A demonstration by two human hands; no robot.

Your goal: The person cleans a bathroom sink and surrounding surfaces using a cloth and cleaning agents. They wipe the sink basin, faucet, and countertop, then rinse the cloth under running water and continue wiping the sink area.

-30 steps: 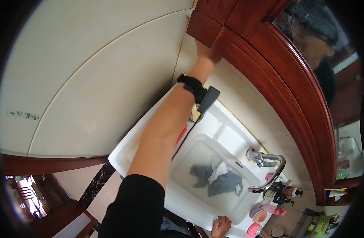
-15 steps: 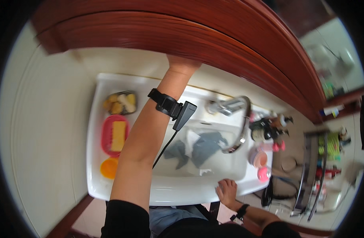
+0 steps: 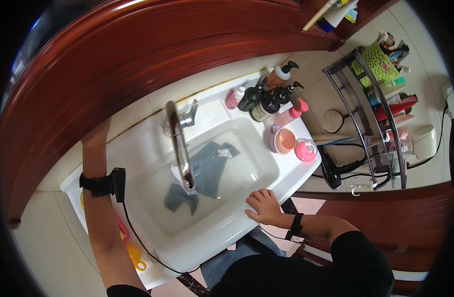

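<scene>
My left hand [image 3: 95,137] reaches up to the lower edge of the dark red wooden cabinet [image 3: 103,64] above the sink; its fingers are hidden against the wood. A black strap with a small device and cable wraps that wrist. My right hand [image 3: 263,205] rests flat on the front rim of the white sink [image 3: 222,232], fingers spread, holding nothing. The basin holds water with grey cloths [image 3: 202,171] soaking under a chrome faucet [image 3: 180,148].
Several dark and pink bottles [image 3: 266,101] stand at the sink's back right corner, with a pink cup [image 3: 285,140] and pink lid beside them. A metal rack [image 3: 380,114] with toiletries stands to the right. Orange and red items [image 3: 130,252] lie left of the basin.
The view has swung right and down. My left hand has stayed at the cabinet edge while my right hand has settled on the sink's front rim.
</scene>
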